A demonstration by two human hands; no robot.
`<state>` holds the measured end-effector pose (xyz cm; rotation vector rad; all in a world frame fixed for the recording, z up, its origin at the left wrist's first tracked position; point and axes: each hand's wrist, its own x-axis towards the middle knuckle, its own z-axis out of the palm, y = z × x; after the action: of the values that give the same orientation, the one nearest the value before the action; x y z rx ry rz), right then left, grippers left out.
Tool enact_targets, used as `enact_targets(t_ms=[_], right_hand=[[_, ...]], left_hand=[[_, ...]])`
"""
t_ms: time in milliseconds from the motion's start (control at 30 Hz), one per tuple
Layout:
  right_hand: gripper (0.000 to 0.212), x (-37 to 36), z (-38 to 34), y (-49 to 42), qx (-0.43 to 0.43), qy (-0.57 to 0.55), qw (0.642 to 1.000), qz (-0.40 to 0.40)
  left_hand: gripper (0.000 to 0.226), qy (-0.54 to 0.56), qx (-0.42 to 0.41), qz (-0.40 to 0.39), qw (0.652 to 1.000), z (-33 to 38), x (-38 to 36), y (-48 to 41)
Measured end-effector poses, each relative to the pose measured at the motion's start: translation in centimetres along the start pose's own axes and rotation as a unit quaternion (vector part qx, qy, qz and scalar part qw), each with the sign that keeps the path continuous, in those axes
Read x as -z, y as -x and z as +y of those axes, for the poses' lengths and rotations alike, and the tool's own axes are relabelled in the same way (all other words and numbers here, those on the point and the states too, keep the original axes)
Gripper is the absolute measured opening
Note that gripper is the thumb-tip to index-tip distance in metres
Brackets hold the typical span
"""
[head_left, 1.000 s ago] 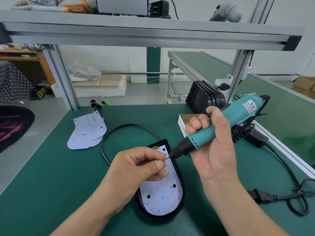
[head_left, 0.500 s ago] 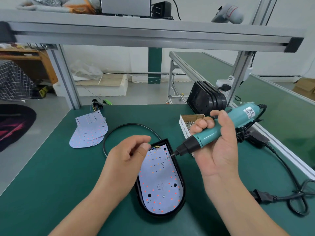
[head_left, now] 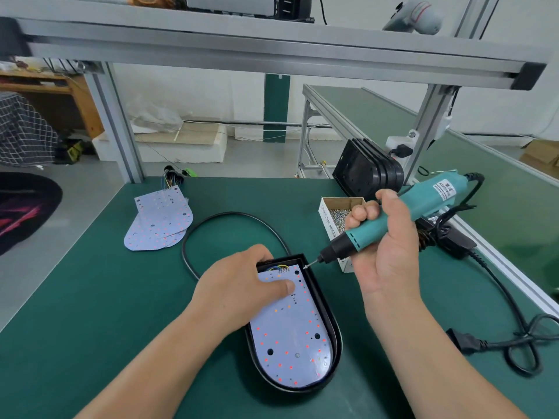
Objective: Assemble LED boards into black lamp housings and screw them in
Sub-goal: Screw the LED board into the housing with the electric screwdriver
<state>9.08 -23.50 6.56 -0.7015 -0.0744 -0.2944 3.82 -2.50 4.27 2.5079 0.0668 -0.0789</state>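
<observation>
Progress check: looked mid-job on this one. Had the white red-dotted LED board [head_left: 290, 337] already seated in the black oval plastic lamp housing [head_left: 335, 343], mid-bench on the green mat [head_left: 121, 297]. Pinned it down with the left hand [head_left: 239, 285], thumb flat on the board, other fingers mostly hidden. Wrapped the right hand [head_left: 390, 246] tight round the teal electric screwdriver [head_left: 429, 204], small screw [head_left: 305, 266] on the bit poised at the far right corner, apparently not driven yet. Couldn't call the silvery specks near the rounded end. Plenty left, probably: loose spare boards [head_left: 160, 222] and stacked black housings [head_left: 369, 170] waiting.
</observation>
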Motion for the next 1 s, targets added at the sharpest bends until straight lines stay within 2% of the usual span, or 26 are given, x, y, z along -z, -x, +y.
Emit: enact_targets(t_ms=[267,700,1000], right_hand=[[0.012,0.0,1.1,0.2,0.001,0.070,0.996,-0.062],[0.009,-0.5,1.3,0.6,0.019,0.125,0.985,-0.116],[0.005,-1.9,1.4,1.5,0.018,0.200,0.951,-0.234]], left_hand=[[0.041,-0.020,-0.004,-0.010,1.000,0.3,0.1,0.0],[0.041,-0.030,-0.017,0.007,0.999,0.3,-0.2,0.0],[0.041,-0.054,-0.026,0.021,0.998,0.8,-0.2,0.0]])
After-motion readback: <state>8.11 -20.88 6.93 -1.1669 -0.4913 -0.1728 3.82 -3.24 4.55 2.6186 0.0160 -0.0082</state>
